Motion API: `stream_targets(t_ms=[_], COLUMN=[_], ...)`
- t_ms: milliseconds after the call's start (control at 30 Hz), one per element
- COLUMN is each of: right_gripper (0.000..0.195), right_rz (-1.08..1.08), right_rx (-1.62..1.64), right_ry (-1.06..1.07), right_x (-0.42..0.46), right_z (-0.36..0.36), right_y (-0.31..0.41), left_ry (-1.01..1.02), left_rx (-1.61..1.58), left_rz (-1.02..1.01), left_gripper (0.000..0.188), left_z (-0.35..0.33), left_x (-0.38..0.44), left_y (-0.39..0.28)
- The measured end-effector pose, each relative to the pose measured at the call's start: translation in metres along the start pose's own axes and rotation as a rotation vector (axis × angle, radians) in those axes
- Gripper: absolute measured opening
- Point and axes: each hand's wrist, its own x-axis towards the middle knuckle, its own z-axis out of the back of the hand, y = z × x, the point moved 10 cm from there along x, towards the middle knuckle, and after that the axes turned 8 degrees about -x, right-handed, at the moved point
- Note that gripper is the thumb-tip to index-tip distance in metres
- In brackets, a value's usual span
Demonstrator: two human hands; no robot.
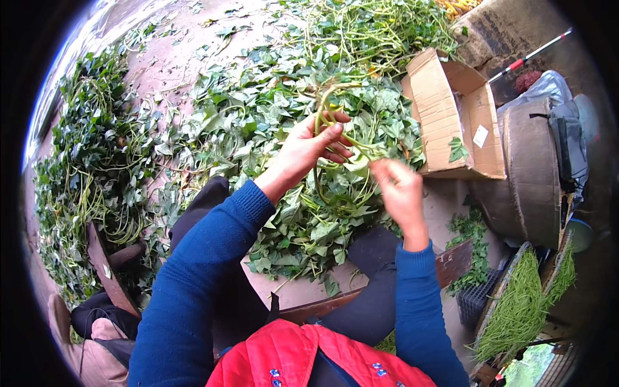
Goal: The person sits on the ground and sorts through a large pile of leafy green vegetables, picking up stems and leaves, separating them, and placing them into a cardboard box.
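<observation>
My left hand (pixel 321 140) is closed around a green leafy vine (pixel 319 116), whose stem loops above and below the fingers. To its right, my right hand (pixel 399 188) is blurred, its fingertips pinched at a thin stalk of the same vine. Both hands are above a heap of cut leafy vines (pixel 242 121) on the floor. The heap reaches between my knees, and a tangle of long pale stems (pixel 358 29) lies at its far end.
An open cardboard box (pixel 437 106) stands right of the heap, beside a large brown drum-like container (pixel 527 184). Woven trays of green stalks (pixel 517 305) and a black plastic crate (pixel 476 295) are at the lower right. Another vine pile (pixel 96 145) lies left, near a wooden board (pixel 106 271).
</observation>
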Motion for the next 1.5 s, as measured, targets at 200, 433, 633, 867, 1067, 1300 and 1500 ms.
stream_targets(t_ms=[200, 433, 633, 867, 1067, 1300, 1500], right_gripper=[0.027, 0.028, 0.02, 0.047, 0.023, 0.031, 0.026], right_rz=[0.185, -0.028, -0.267, -0.022, 0.073, -0.146, -0.056], right_rx=[0.356, 0.296, 0.449, 0.274, 0.017, -0.416, -0.184], right_ry=[-0.134, 0.264, 0.365, 0.389, 0.19, 0.04, 0.234], right_x=[0.027, 0.024, -0.002, -0.005, 0.002, 0.013, 0.017], right_z=[-0.01, -0.033, -0.012, -0.017, -0.033, -0.034, -0.075], right_y=[0.016, -0.025, -0.088, -0.055, -0.036, -0.068, -0.045], left_ry=[0.044, -0.255, -0.442, -0.372, -0.225, -0.243, -0.922], left_rx=[0.381, 0.364, 0.288, 0.297, 0.36, 1.217, 0.711], left_rz=[-0.12, -0.232, -0.334, -0.282, -0.103, 0.05, -0.005], left_gripper=[0.039, 0.027, 0.022, 0.025, 0.035, 0.042, 0.023], left_z=[-0.03, 0.015, 0.058, 0.044, 0.023, 0.175, 0.482], left_x=[0.003, 0.025, 0.026, 0.027, 0.031, 0.091, 0.029], left_y=[-0.005, -0.013, -0.064, -0.042, -0.016, 0.039, 0.05])
